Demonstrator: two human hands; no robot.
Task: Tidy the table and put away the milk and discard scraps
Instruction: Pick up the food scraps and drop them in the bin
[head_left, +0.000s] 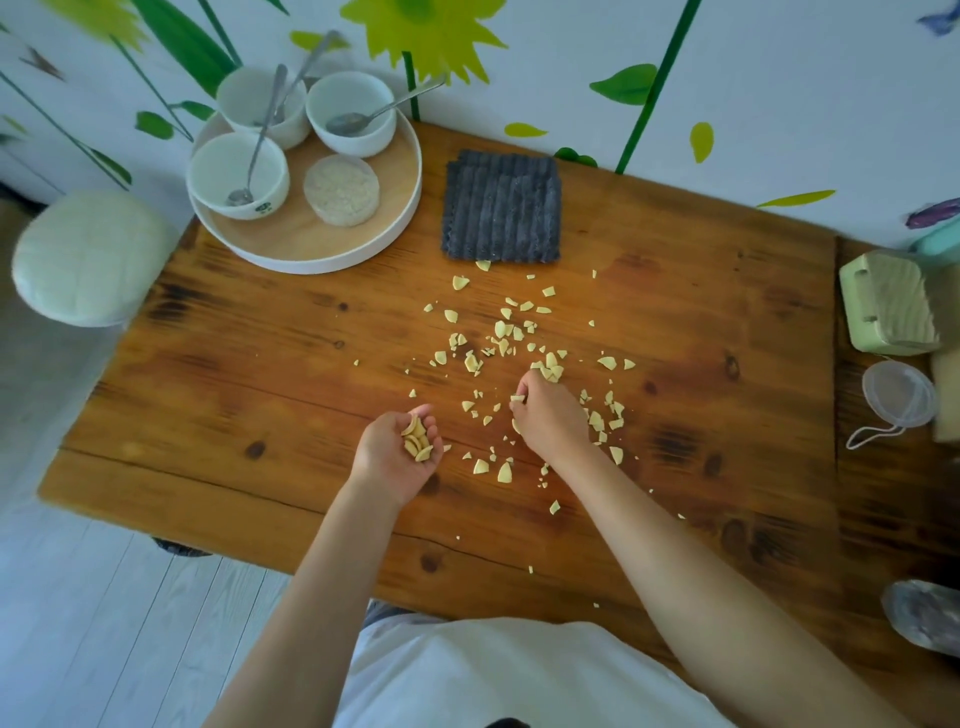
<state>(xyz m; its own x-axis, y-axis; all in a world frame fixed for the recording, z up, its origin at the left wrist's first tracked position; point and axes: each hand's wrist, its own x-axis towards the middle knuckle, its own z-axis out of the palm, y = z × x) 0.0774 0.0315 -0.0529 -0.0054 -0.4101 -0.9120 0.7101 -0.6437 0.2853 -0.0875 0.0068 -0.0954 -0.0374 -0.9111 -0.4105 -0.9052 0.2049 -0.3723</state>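
Observation:
Pale yellow scraps lie scattered over the middle of the wooden table. My left hand is cupped palm up near the table's centre, with several gathered scraps in it. My right hand rests palm down among the scraps just to the right, its fingertips pinching a few pieces. No milk is in view.
A round wooden tray at the back left holds three white bowls with spoons and a lidded tub of grains. A folded grey cloth lies behind the scraps. A green holder and a clear lid sit at the right edge; a stool stands left.

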